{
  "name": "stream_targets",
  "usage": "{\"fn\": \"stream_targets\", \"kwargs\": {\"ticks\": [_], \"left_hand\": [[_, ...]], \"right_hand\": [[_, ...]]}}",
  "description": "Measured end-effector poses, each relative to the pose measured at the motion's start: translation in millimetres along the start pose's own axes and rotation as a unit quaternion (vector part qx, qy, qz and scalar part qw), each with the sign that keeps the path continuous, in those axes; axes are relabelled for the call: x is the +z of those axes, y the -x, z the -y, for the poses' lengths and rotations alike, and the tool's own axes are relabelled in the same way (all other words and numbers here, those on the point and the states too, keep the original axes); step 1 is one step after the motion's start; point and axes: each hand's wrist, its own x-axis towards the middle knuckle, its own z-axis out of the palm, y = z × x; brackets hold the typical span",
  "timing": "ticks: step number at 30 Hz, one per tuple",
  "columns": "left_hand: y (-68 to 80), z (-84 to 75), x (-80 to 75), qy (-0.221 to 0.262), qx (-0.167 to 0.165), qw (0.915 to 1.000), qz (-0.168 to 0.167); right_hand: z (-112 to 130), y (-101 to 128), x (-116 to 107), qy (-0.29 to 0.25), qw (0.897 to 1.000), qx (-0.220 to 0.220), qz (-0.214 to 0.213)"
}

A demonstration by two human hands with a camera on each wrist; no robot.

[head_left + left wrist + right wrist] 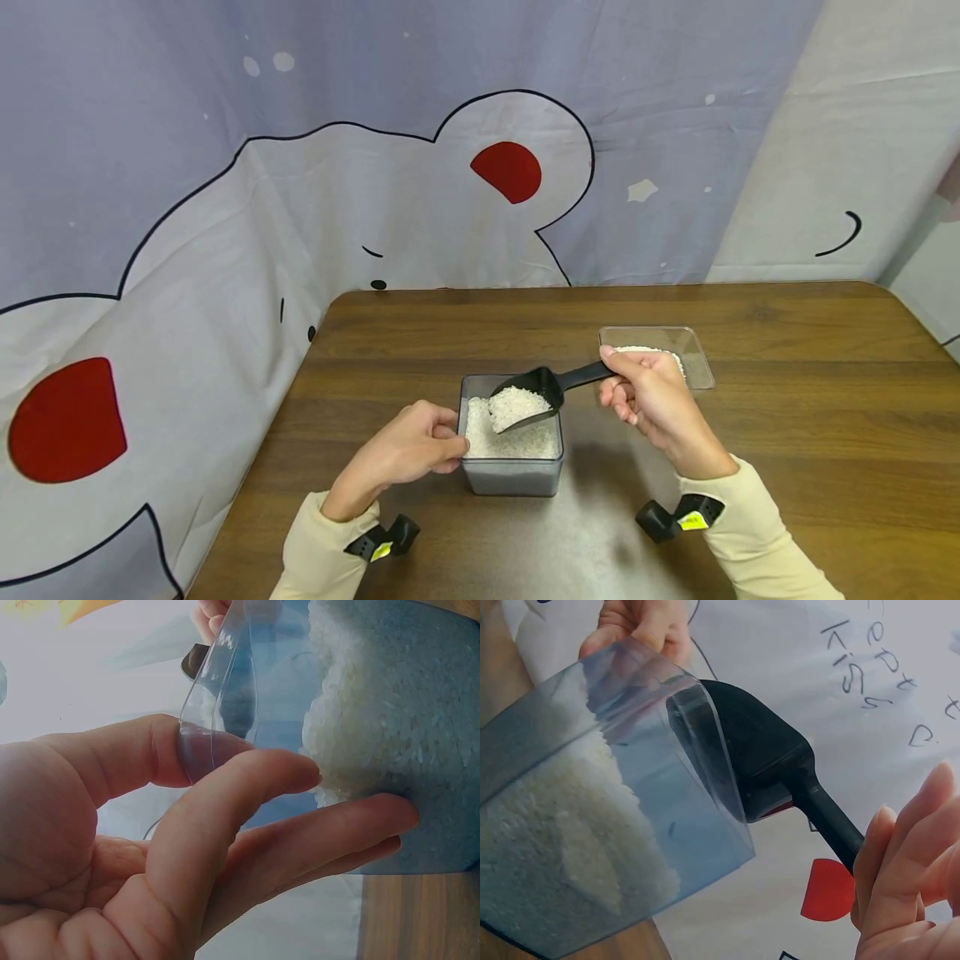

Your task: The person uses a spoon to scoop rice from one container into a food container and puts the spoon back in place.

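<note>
A clear plastic container (513, 478) of white rice (495, 446) stands on the table. My left hand (412, 446) pinches its left rim between thumb and fingers; the left wrist view shows the thumb (127, 754) at the rim and fingers along the wall. My right hand (652, 400) grips the handle of a black scoop (551, 387), whose bowl is heaped with rice and tilts over the container's opening. From the right wrist view, the scoop (757, 750) has its bowl at the container's top edge.
Behind my right hand lies a shallow clear tray (701, 371) with some rice in it, partly hidden by the hand. A brown wooden table (810, 417) bears everything. A printed curtain (420, 192) hangs along the table's far and left sides.
</note>
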Motion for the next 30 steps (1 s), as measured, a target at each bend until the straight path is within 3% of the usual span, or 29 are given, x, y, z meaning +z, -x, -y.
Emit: {"fn": "stream_targets", "kwargs": {"ticks": [9,30], "left_hand": [[1.2,0.3,0.2,0.007,0.003,1.0000,0.000],[0.7,-0.9,-0.5,-0.014,0.000,0.9999,0.008]], "right_hand": [[6.3,-2.5,-13.2,-0.032,0.999,-0.013,0.002],[22.8,-10.6,-69.9,-0.077,0.996,-0.014,-0.051]]}}
